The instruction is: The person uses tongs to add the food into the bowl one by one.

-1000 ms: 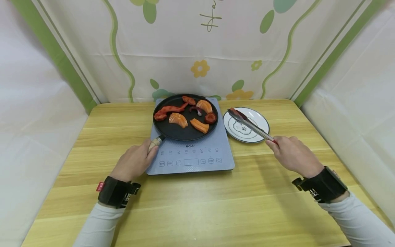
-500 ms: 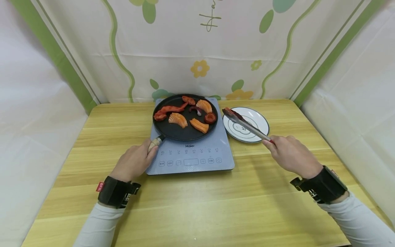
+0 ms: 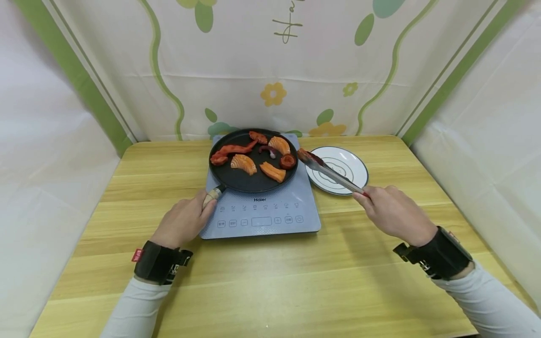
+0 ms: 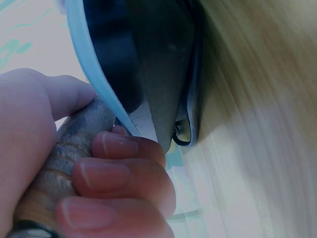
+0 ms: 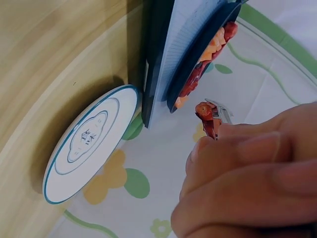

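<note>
My left hand (image 3: 182, 218) grips the wooden handle (image 3: 213, 195) of a black frying pan (image 3: 241, 182). In the left wrist view, curled fingers (image 4: 116, 173) wrap that handle. Across the table, my right hand (image 3: 397, 213) holds metal tongs (image 3: 336, 176) with red at the grip end. Their tips pinch a dark reddish piece of food (image 5: 203, 111), raised beside the pan's right rim. Lying in the pan are orange salmon slices (image 3: 243, 164), a long red meat strip (image 3: 232, 149), a round brown-red piece (image 3: 288, 162) and a small purple tentacle-like piece (image 3: 270, 151).
Under the pan is a grey Haier induction cooker (image 3: 262, 209), standing on a wooden table (image 3: 270, 281). A white plate (image 3: 357, 173) with a dark rim and printed centre lies just right of it. A flower-patterned curtain (image 3: 236, 94) hangs behind.
My right hand has moved left with the tongs, bringing the pinched food from over the plate to near the pan's right rim. The left hand and pan stay put.
</note>
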`<state>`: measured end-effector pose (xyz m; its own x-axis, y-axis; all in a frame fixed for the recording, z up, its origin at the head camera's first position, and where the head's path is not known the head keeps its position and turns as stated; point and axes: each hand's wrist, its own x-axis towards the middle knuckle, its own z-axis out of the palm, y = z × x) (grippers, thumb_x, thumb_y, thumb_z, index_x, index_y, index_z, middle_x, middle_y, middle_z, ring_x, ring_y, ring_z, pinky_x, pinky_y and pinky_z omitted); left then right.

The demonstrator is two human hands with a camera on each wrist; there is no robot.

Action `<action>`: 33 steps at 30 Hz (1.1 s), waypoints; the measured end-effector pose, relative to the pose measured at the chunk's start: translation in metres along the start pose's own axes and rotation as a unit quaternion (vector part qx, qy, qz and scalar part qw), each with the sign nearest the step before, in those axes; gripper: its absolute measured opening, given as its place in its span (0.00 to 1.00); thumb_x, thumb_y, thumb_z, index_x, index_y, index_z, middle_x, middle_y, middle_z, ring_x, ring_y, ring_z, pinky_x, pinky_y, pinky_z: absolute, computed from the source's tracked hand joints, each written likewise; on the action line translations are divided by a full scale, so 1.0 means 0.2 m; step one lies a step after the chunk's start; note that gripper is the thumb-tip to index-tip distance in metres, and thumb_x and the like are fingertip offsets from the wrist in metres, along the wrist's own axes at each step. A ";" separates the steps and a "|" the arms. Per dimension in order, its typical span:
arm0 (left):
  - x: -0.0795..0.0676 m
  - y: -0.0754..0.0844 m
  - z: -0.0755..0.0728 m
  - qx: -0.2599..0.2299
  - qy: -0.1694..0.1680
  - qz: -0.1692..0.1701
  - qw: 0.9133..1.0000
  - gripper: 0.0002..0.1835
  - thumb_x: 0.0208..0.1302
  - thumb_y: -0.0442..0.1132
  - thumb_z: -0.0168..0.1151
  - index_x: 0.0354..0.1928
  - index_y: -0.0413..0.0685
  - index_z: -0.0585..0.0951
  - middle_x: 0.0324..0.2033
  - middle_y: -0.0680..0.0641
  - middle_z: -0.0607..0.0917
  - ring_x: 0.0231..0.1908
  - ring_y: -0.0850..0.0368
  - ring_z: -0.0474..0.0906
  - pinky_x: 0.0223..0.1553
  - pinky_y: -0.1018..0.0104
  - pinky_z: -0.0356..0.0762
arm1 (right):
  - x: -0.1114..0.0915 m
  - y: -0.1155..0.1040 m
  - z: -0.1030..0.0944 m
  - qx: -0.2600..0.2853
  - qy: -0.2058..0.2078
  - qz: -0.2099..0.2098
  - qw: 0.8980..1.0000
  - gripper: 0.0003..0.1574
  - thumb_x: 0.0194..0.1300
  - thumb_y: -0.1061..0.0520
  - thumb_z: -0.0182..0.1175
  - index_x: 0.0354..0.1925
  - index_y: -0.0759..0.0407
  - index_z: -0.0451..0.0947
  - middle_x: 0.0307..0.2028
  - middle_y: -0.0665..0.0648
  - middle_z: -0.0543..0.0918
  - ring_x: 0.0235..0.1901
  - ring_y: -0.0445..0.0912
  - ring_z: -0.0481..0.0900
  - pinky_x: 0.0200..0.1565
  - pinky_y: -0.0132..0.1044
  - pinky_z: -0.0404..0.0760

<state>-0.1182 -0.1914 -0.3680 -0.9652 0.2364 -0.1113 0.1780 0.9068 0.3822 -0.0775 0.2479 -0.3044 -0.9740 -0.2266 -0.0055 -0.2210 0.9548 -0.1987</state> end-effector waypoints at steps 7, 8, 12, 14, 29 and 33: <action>0.00 0.00 0.00 0.003 0.000 0.002 1.000 0.21 0.74 0.56 0.43 0.53 0.47 0.68 0.26 0.46 0.74 0.27 0.54 0.72 0.26 0.64 0.63 | 0.00 -0.02 0.01 -0.011 0.013 -0.021 1.000 0.27 0.76 0.40 0.40 0.30 0.56 0.71 0.16 0.47 0.62 0.14 0.40 0.61 0.19 0.33 0.59; 0.00 0.00 0.00 0.003 -0.001 0.002 1.000 0.21 0.74 0.56 0.43 0.52 0.47 0.68 0.26 0.46 0.74 0.27 0.54 0.72 0.25 0.64 0.63 | 0.01 -0.03 0.01 -0.011 0.012 -0.021 1.000 0.26 0.76 0.40 0.40 0.31 0.56 0.71 0.16 0.47 0.62 0.14 0.40 0.61 0.19 0.33 0.59; 0.00 0.00 0.00 0.001 -0.002 0.000 1.000 0.20 0.74 0.56 0.42 0.50 0.48 0.69 0.25 0.46 0.74 0.26 0.54 0.72 0.25 0.64 0.63 | 0.01 -0.04 0.02 -0.010 0.006 -0.021 1.000 0.26 0.76 0.40 0.41 0.30 0.55 0.71 0.16 0.47 0.62 0.14 0.40 0.61 0.19 0.33 0.59; 0.00 0.00 0.00 -0.001 -0.003 0.000 1.000 0.19 0.74 0.56 0.42 0.50 0.48 0.69 0.25 0.47 0.73 0.26 0.54 0.72 0.25 0.64 0.63 | 0.01 -0.05 0.02 -0.011 0.006 -0.023 1.000 0.26 0.76 0.41 0.42 0.29 0.55 0.71 0.16 0.47 0.62 0.14 0.40 0.61 0.19 0.33 0.59; 0.01 0.00 0.00 -0.001 0.000 0.004 1.000 0.20 0.74 0.56 0.43 0.50 0.47 0.69 0.25 0.47 0.73 0.26 0.54 0.72 0.25 0.64 0.63 | 0.04 -0.12 0.03 -0.022 0.017 -0.051 0.998 0.23 0.76 0.43 0.45 0.28 0.53 0.71 0.15 0.47 0.62 0.15 0.40 0.62 0.21 0.33 0.61; 0.01 -0.01 0.00 -0.001 0.000 0.003 1.000 0.19 0.74 0.56 0.43 0.49 0.48 0.69 0.25 0.47 0.74 0.26 0.54 0.72 0.25 0.64 0.63 | 0.04 -0.13 0.03 -0.021 0.016 -0.058 0.998 0.22 0.75 0.43 0.46 0.27 0.53 0.71 0.16 0.46 0.62 0.15 0.40 0.62 0.22 0.33 0.62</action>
<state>-0.1195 -0.1918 -0.3691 -0.9642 0.2418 -0.1094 0.1832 0.9047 0.3847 -0.0800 0.2193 -0.3056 -0.9429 -0.3297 0.0474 -0.3330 0.9302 -0.1542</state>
